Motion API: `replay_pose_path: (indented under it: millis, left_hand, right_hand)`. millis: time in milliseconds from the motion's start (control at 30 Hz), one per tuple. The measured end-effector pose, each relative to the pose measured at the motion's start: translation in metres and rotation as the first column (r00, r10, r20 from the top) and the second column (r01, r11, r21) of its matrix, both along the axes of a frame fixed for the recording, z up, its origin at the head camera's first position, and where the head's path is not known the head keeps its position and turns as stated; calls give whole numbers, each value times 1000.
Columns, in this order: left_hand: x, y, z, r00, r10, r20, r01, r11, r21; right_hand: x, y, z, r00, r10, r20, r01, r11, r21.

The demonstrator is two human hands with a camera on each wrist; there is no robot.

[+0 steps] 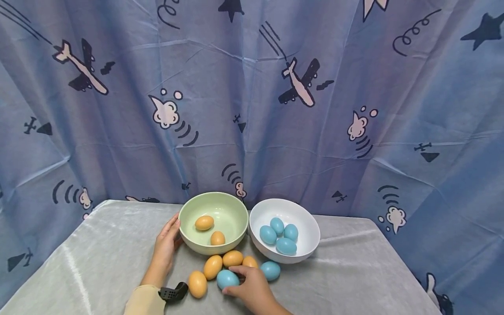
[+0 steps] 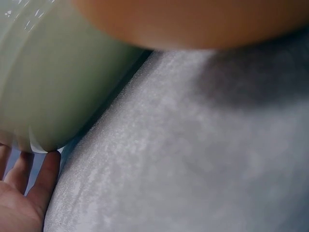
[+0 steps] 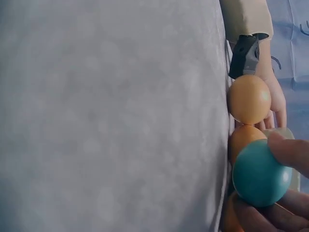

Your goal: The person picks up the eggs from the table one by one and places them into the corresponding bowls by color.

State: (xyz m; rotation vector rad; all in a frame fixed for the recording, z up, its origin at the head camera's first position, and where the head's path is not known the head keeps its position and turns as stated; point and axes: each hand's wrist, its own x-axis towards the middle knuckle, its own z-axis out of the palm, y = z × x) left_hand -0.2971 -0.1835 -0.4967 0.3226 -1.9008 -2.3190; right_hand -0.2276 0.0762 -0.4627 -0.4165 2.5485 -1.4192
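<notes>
My right hand pinches a blue egg between thumb and fingers, low over the cloth in front of the bowls. The same blue egg shows large in the right wrist view. On the left, my left hand rests its extended fingers against the outer side of a light green bowl, which contains two orange eggs. Touching or nearly touching it on the right, a white bowl holds several blue eggs.
Several loose orange eggs lie in a line before the green bowl, one partly behind my right hand. Another blue egg lies just right of that hand. Grey cloth covers the table, and a patterned blue curtain hangs behind.
</notes>
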Motion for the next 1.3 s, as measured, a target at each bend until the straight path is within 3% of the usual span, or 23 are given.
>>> replay_pose_path:
  millis: [333,667,900,1100,1300]
  left_hand:
    - [0,0,0,1000,-1,-3,1,1000,13]
    - [0,-1,0,1000,-2,4,2,1000,-1]
    - [-1,0,0,1000,0,2,0,1000,-3]
    - [-1,0,0,1000,-1,-7,1,1000,12]
    - [-1,0,-1,1000,-3,-27,4,1000,31]
  right_hand:
    - [3,10,17,999,-27,-26,26,999,-40]
    - [-2,19,41,998,-28,-48,21,989,-145]
    - [-13,32,56,985,-114,-129,93,983,-156]
    - [-22,41,66,972,-205,-111,180,963,-203]
    - [-27,51,72,950,-283,-131,262,953,-154]
